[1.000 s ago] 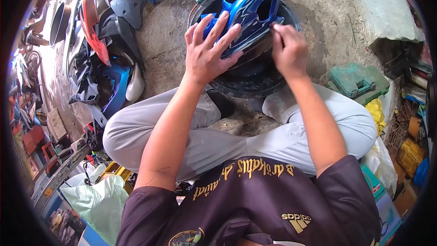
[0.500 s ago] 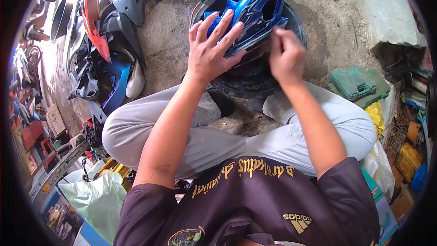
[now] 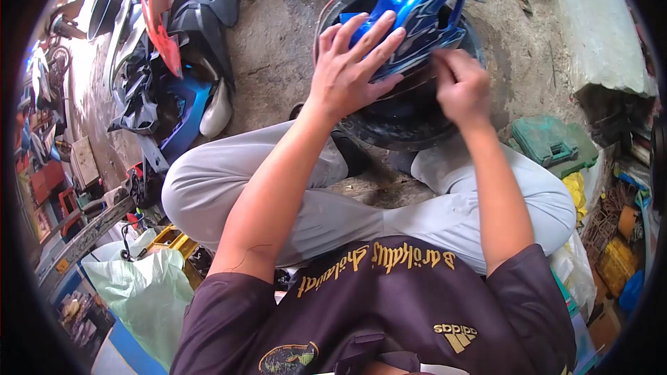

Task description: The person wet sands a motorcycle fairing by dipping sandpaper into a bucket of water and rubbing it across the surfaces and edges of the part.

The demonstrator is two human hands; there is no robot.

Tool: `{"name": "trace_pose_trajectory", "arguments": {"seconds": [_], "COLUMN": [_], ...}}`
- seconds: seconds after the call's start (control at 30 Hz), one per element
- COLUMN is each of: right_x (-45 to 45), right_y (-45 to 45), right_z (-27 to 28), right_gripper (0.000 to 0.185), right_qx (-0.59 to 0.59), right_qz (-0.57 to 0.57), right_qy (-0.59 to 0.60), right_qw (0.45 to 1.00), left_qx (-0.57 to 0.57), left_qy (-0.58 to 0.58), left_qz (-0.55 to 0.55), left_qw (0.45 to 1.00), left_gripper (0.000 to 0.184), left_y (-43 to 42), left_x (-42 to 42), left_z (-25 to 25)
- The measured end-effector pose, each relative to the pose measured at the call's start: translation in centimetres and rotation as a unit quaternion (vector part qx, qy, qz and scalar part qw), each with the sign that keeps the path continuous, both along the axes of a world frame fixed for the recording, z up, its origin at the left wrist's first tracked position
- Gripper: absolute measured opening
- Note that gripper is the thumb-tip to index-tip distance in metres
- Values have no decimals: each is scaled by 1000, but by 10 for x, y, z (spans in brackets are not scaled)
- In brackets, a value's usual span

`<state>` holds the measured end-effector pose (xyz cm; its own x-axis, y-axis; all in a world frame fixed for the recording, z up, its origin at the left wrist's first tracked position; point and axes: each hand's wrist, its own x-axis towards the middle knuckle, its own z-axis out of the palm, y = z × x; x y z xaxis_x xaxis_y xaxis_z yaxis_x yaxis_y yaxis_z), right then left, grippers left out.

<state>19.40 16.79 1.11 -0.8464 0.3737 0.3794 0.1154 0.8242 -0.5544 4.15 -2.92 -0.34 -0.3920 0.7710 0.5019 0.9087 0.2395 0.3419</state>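
A glossy blue plastic fairing panel (image 3: 425,24) with white streaks leans over a round black tub (image 3: 399,128). My left hand (image 3: 354,62) lies across the panel's left side, fingers spread and flat against it, thumb pointing right. At the panel's lower right edge is my right hand (image 3: 464,87), its fingers curled together and slightly blurred. Whatever those fingers pinch is hidden from view. Dark water or a dark inner surface shows inside the tub below the panel.
Red, black and blue fairing parts (image 3: 184,114) lie on the concrete floor at left. To the right sit a green tool case (image 3: 545,142) and a concrete block (image 3: 608,48). A pale green plastic bag (image 3: 142,292) is at lower left.
The view has shifted, so the tub, panel and both hands appear farther right. My left hand stays spread on the panel, and my right hand stays curled at its lower edge.
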Motion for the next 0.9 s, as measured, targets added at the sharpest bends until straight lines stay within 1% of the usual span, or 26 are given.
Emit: {"name": "trace_pose_trajectory", "arguments": {"seconds": [0.03, 0.1, 0.17, 0.2, 0.23, 0.3, 0.33, 0.37, 0.43, 0.5, 0.57, 0.63, 0.73, 0.83, 0.87, 0.9], "right_x": [-1, -1, -3, 0, -3, -3, -2, -3, -2, -2, -4, -7, -11, -9, -8, -8], "right_y": [3, 4, -15, -28, -38, -29, -20, -11, -2, -14, -23, -22, -9, -26, -34, -36], "right_z": [1, -1, -1, -1, 3, 8, 4, 1, -1, -9, -4, 6, 1, 1, -2, -2], "right_gripper": [12, 10, 8, 7, 7, 9, 10, 12, 13, 12, 14, 15, 17, 18, 19, 19], "right_qx": [-67, -42, 25, 64, 67, 58, 32, 7, -13, -24, -6, 26, -38, -31, -11, -2], "right_qz": [-67, -79, -32, 0, 40, 44, 5, -33, -47, -51, -7, 41, -61, 4, 43, 54], "right_qy": [4, 5, 16, -27, 3, -28, -20, -12, -8, 4, 8, -10, 5, -4, 5, 7], "right_qw": [995, 996, 999, 998, 997, 997, 999, 999, 999, 998, 1000, 999, 997, 1000, 999, 999], "left_qx": [3, -5, -8, -12, -18, -31, -43, -40, -33, -27, -12, -16, -24, -26, -29, -33], "left_qy": [-2, -2, -1, 0, -19, -54, -75, -70, -61, -79, -99, -95, -92, -93, -93, -93], "left_qz": [-3, -1, -3, -6, -14, -33, -28, -13, 17, 23, 31, 37, 46, 54, 60, 66], "left_qw": [1000, 1000, 1000, 1000, 1000, 998, 996, 997, 997, 996, 995, 995, 994, 994, 993, 993], "left_gripper": [84, 85, 86, 87, 88, 89, 90, 89, 89, 94, 98, 102, 103, 107, 108, 109], "left_y": [0, -1, -1, -3, -5, -12, -18, -23, -29, -26, -22, -19, -17, -16, -17, -17], "left_x": [-1, -1, -2, -3, -4, -8, -12, -16, -22, -25, -24, -22, -21, -23, -23, -24], "left_z": [0, 0, 0, -1, 2, 9, 6, 2, -3, -6, -3, -3, -3, -6, -9, -11]}}
